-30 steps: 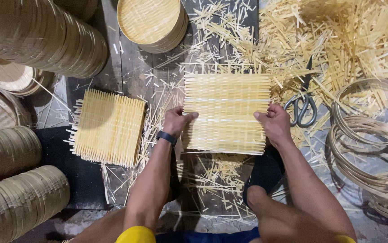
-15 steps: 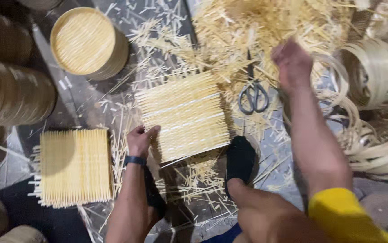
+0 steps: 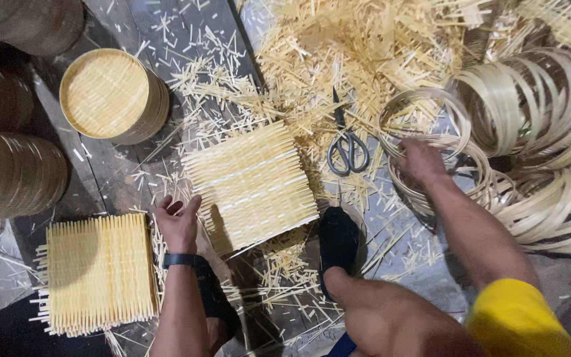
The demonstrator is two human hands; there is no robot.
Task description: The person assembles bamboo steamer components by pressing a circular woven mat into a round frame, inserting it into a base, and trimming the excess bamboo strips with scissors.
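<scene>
Fingers of the left hand (image 3: 178,223) spread flat beside the square woven mat (image 3: 252,185), touching its edge. Right of the mat, the right hand (image 3: 421,162) grips a thin bendy bamboo ring (image 3: 431,142).

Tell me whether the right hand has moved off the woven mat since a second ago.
Yes. The right hand has left the woven bamboo mat and gone right, past the scissors, to the bamboo hoops.
</scene>
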